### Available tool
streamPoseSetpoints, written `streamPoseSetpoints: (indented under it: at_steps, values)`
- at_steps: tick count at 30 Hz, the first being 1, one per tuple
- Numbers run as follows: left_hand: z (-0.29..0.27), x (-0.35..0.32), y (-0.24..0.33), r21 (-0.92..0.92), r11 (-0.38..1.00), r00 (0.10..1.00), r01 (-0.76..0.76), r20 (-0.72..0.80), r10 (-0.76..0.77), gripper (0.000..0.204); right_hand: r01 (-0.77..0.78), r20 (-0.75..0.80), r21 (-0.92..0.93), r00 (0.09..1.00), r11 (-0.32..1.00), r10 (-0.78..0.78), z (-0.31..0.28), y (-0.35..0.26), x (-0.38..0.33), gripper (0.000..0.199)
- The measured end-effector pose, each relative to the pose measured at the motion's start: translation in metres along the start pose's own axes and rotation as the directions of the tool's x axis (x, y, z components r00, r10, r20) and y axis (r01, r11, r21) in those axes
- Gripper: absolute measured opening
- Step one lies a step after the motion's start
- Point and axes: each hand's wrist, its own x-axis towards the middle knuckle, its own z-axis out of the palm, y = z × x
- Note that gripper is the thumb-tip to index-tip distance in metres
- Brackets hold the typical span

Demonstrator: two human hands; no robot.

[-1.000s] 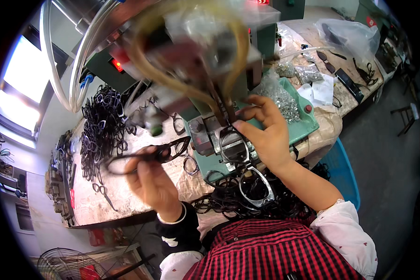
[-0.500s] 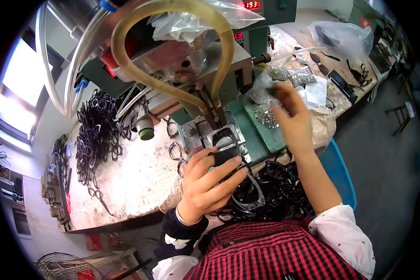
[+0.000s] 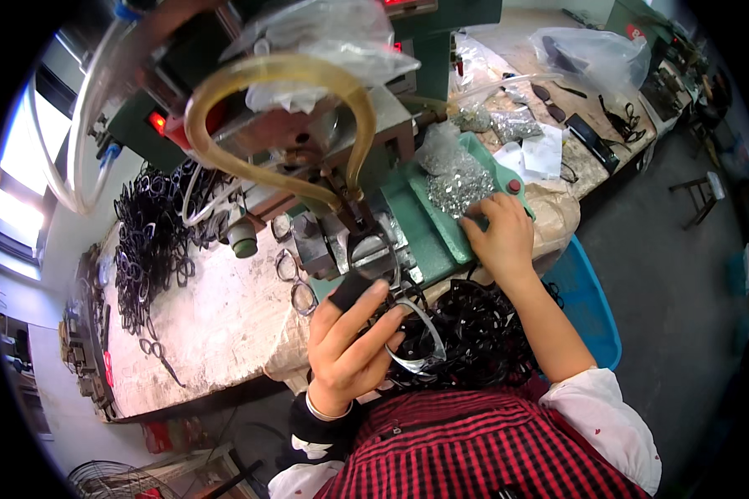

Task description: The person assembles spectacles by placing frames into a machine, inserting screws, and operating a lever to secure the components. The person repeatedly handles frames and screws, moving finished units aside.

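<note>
My left hand [image 3: 351,339] holds a black eyeglass frame [image 3: 414,334] just in front of the metal fixture [image 3: 366,249] of a green machine [image 3: 324,125]; a black cover sits on its fingertip. My right hand [image 3: 499,237] rests on the green tray [image 3: 441,224] at the machine's right, fingers down beside a pile of small shiny metal parts [image 3: 458,187]. A heap of black eyeglass frames [image 3: 474,333] lies in my lap, below both hands.
A large pile of black frames [image 3: 150,241] lies at the bench's left. Yellowish hoses [image 3: 266,75] loop over the machine. Clear bags [image 3: 591,54], papers and tools sit at the far right. A blue bin [image 3: 591,308] stands by my right arm.
My left hand has lifted the frame closer to the fixture. My right hand has come down from above the parts pile onto the green tray.
</note>
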Motion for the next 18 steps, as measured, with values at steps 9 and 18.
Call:
streamPoseSetpoints:
  at_steps: [9,18]
  values:
    - [-0.050,-0.021,-0.101,0.449,0.859,0.968,0.245,-0.066,-0.242,0.041,-0.054,-0.036,0.096,0.998,0.994,0.058,-0.004,0.005,-0.004,0.011]
    - [-0.044,-0.059,-0.197,0.364,0.797,0.869,0.482,-0.079,-0.489,0.005,0.118,-0.129,0.209,0.987,0.971,-0.092,-0.016,0.022,0.000,0.010]
